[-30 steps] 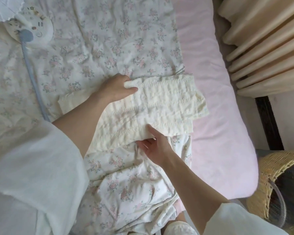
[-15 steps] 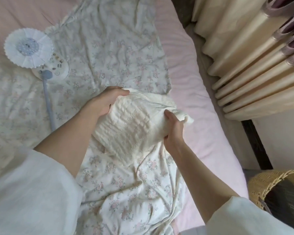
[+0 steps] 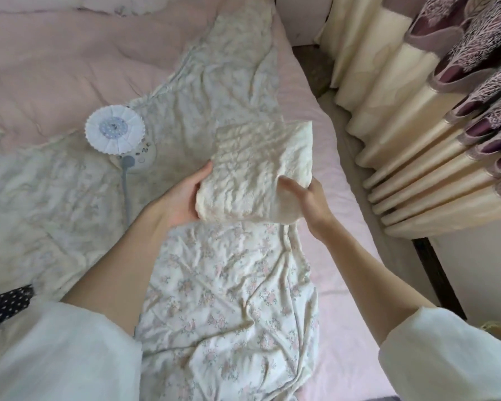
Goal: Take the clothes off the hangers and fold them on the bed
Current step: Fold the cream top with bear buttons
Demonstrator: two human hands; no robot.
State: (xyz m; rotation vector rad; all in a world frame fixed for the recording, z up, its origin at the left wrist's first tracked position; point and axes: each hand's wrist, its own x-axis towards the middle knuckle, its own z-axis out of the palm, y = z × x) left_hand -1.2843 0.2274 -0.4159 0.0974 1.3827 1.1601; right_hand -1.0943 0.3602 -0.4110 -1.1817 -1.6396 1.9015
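A cream, crinkle-textured garment (image 3: pixel 255 172), folded into a thick rectangle, is lifted above the bed (image 3: pixel 339 157). My left hand (image 3: pixel 182 198) grips its left edge, thumb on top and fingers hidden underneath. My right hand (image 3: pixel 304 195) holds the lower right corner, thumb pressed into the fabric. Below the garment a floral sheet (image 3: pixel 229 299) lies rumpled across the pink mattress. No hanger is in sight.
A small white hand fan with a blue handle (image 3: pixel 115 134) lies on the floral sheet to the left. Cream and purple curtains (image 3: pixel 417 117) hang at the bed's right side. A black polka-dot cloth (image 3: pixel 5 305) peeks in at the left edge.
The cream garment went from lying flat on the bed to being folded in half and lifted in both hands. My view has tilted up toward the head of the bed.
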